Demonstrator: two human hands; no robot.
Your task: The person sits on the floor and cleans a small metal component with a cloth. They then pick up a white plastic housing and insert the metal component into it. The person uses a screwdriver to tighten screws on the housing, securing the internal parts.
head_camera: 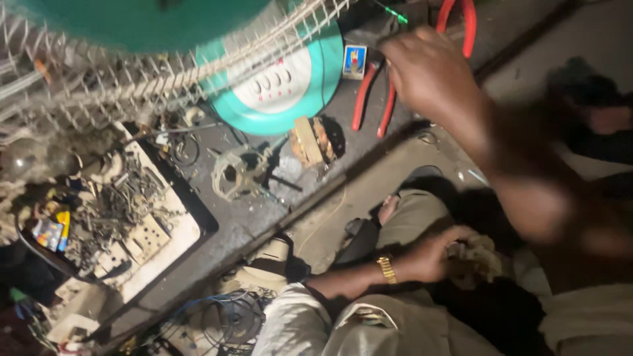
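My right hand [427, 71] reaches out at the top of the view, blurred, over the red-handled pliers [369, 99] on the dark workbench [250, 217]. Its fingertips are at a dark object beside a green-handled tool [394, 12]; whether it grips anything is unclear. My left hand [436, 254], a gold watch [386, 269] on its wrist, rests low by my knee and is closed on a crumpled pale cloth [480, 256].
A table fan's teal base [290, 92] and white wire guard [132, 79] fill the upper left. On the bench lie a small copper-wound motor part [313, 140], a whitish plastic ring piece [234, 173] and a white tray of screws and metal scraps [132, 217]. Coiled wires [227, 320] lie below.
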